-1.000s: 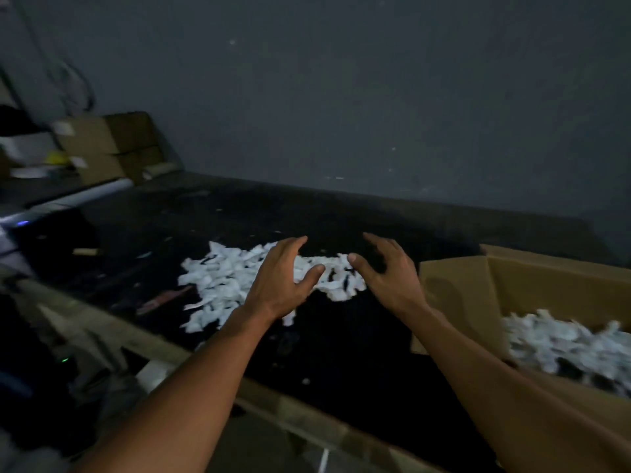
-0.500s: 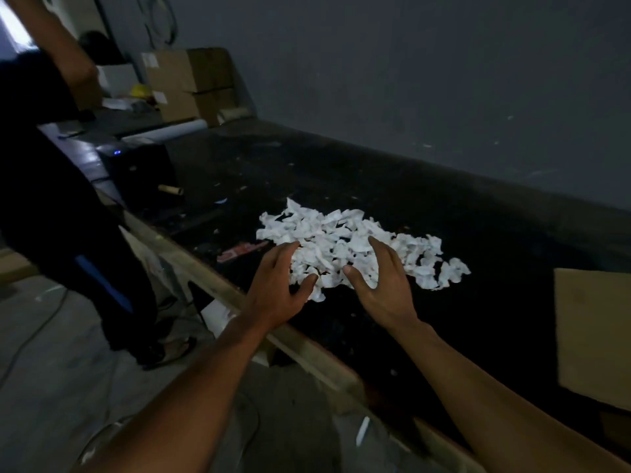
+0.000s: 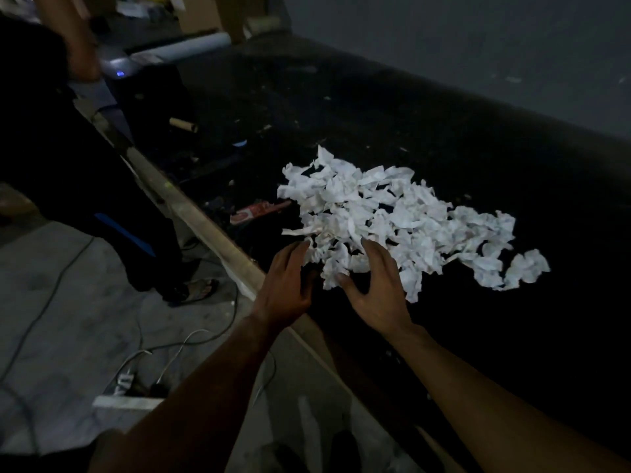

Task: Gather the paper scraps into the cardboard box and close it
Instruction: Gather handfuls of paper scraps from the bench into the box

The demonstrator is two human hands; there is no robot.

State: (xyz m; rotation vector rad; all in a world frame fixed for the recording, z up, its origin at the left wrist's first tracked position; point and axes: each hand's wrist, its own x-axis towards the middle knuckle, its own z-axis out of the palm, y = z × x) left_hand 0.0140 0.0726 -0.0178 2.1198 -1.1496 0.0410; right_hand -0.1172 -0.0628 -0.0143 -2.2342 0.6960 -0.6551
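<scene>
Two bare hands reach from the bottom of the view to the near edge of a loose pile of white paper scraps [image 3: 392,216] on a dark desk [image 3: 461,138]. The left hand [image 3: 286,285] is at the pile's near left corner and the right hand [image 3: 375,288] is just to its right, close to it but not touching it. Both hands are open. The fingers [image 3: 370,249] are spread and gently bent, with their tips touching the nearest scraps, and they grip nothing. The pile spreads away from the hands and thins to the right into a tail of separate pieces. The cardboard box is not in view.

The scraps look torn and crumpled, thin, soft and very light, with nothing holding them together. They will probably not lift as one mass, and pieces are likely to slip between spread fingers or flutter off. A sensible hold would be to cup the hands on opposite sides of a clump, press it together and scoop from beneath. Raking the pile along the desk would also work. Squeezing should do the scraps no harm.

Left of the pile lies a red-and-white flat item [image 3: 256,211], and farther left a short cardboard tube [image 3: 182,124]. Farther left still, another person in dark clothing [image 3: 68,148] stands on the floor beside the desk.
</scene>
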